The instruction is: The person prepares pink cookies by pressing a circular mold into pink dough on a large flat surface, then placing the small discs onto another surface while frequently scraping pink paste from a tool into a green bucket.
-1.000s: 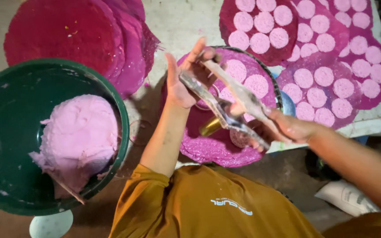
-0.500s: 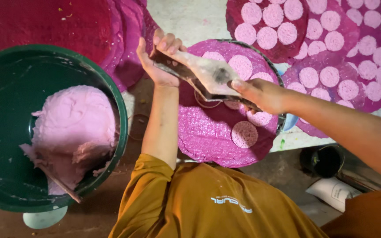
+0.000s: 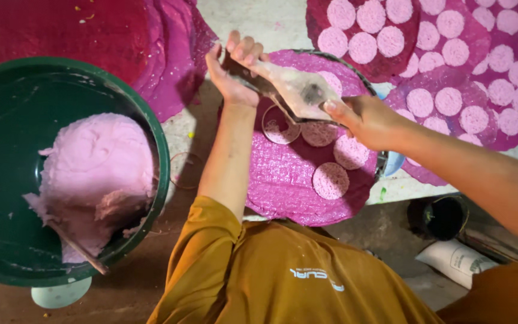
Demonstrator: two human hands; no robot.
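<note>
Here, from the head camera, I see my left hand (image 3: 235, 69) closed around one end of a flat, pale, dough-smeared metal scraper (image 3: 292, 90), and my right hand (image 3: 367, 120) gripping its other end. The scraper hangs just above a round magenta woven mat (image 3: 289, 186) carrying pale pink dough discs (image 3: 331, 180) and a thin metal ring mould (image 3: 280, 125). To my left stands a large green plastic basin (image 3: 7, 108) holding a mound of pink dough (image 3: 94, 174). More disc-covered mats (image 3: 451, 78) lie on the desk (image 3: 271, 21).
</note>
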